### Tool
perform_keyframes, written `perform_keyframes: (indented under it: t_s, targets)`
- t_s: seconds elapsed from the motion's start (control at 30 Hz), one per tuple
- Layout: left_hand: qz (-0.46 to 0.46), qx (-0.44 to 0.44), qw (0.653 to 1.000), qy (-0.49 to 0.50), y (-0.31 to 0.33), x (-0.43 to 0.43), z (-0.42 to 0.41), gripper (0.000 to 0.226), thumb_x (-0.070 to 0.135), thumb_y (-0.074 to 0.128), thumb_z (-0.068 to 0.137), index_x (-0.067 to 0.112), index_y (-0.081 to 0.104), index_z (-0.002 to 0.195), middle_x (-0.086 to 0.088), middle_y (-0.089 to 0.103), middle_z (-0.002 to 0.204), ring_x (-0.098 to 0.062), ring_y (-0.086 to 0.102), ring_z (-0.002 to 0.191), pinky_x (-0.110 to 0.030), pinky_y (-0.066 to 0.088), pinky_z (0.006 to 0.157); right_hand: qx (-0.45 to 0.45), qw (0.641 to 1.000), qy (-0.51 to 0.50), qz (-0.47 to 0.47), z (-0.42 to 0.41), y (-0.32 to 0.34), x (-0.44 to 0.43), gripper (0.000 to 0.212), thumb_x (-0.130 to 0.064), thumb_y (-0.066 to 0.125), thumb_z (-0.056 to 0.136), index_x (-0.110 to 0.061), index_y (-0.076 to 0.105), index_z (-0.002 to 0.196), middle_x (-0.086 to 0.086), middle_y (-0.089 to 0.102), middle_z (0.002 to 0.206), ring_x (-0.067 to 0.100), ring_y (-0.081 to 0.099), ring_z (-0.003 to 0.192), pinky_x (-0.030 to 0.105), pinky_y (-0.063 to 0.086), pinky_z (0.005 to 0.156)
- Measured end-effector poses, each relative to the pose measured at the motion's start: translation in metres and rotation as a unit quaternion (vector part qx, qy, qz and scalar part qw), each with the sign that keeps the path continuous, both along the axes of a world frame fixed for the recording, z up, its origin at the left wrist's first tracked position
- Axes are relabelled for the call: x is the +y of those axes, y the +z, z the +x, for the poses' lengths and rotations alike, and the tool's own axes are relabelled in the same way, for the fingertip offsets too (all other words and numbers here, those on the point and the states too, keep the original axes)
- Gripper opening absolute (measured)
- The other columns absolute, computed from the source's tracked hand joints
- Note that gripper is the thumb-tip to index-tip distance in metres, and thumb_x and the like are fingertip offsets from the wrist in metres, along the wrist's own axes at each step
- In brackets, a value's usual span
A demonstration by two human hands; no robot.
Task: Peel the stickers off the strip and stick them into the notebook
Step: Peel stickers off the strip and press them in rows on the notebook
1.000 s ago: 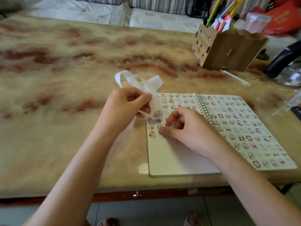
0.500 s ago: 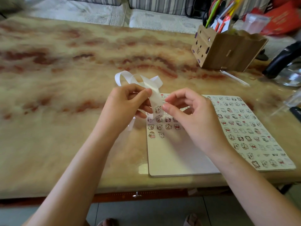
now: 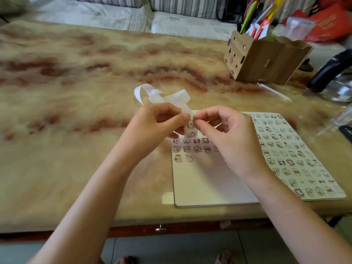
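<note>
Head view, looking down over a marbled tan and red table [image 3: 76, 115]. Left hand [image 3: 156, 126] raised above the table, thumb and fingers pinched on a white sticker strip [image 3: 188, 122]. Strip looped and curling beyond the knuckles, its lower end hanging down between both hands with small cartoon stickers printed on it. Right hand [image 3: 226, 136] just beside the left, thumb and forefinger tips closed at the strip's right edge, near the top sticker; whether a sticker is already lifted free, cannot tell. Open spiral notebook [image 3: 207, 183] flat on the table beneath the hands, near the front edge. Left page partly filled: rows of little animal stickers across the top, lower part bare. Right page covered with stickers all the way down. Wooden pen holder [image 3: 266, 61] standing well apart at the far right, full of pens and scissors. Dark handle of a glass vessel [image 3: 331, 71] at the right edge. Striped cushions along the far side.
</note>
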State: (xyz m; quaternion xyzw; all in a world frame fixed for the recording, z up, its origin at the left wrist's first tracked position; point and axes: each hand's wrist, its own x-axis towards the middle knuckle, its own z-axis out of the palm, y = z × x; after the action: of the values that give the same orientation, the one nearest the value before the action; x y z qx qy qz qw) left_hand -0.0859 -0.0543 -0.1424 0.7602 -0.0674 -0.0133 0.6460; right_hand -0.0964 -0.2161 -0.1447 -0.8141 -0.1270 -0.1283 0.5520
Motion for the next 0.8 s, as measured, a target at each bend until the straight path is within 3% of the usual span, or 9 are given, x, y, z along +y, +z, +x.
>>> perform_keyframes:
  t_s: [0.3, 0.57, 0.8]
  targets:
    - [-0.001, -0.007, 1.000, -0.006, -0.0005, 0.0009, -0.0001, 0.012, 0.014, 0.067, 0.086, 0.002, 0.070, 0.085, -0.005, 0.074, 0.075, -0.012, 0.070, 0.069, -0.027, 0.059, 0.071, -0.009, 1.000, -0.001, -0.029, -0.0016, 0.0004, 0.0000, 0.007, -0.010, 0.072, 0.082, -0.018, 0.072, 0.082, -0.009, 0.069, 0.073, 0.004, 0.058, 0.064, 0.011, 0.042, 0.057]
    - [0.009, 0.001, 1.000, -0.012, 0.0008, -0.0005, -0.0013, 0.013, 0.016, 0.065, 0.087, 0.005, 0.071, 0.084, -0.002, 0.074, 0.074, -0.011, 0.071, 0.070, -0.027, 0.059, 0.070, 0.018, 1.000, 0.002, -0.019, 0.0010, 0.0002, -0.0021, 0.008, -0.013, 0.073, 0.081, -0.020, 0.070, 0.079, -0.009, 0.068, 0.072, 0.002, 0.056, 0.063, 0.014, 0.042, 0.058]
    - [0.013, 0.021, 1.000, 0.011, -0.0024, -0.0013, -0.0001, 0.015, 0.015, 0.062, 0.089, 0.005, 0.071, 0.082, -0.001, 0.073, 0.071, -0.011, 0.070, 0.067, -0.025, 0.057, 0.063, 0.020, 0.995, -0.009, -0.102, -0.0005, -0.0028, -0.0004, 0.007, -0.016, 0.069, 0.086, -0.019, 0.065, 0.081, -0.011, 0.062, 0.074, 0.001, 0.049, 0.059, 0.011, 0.034, 0.055]
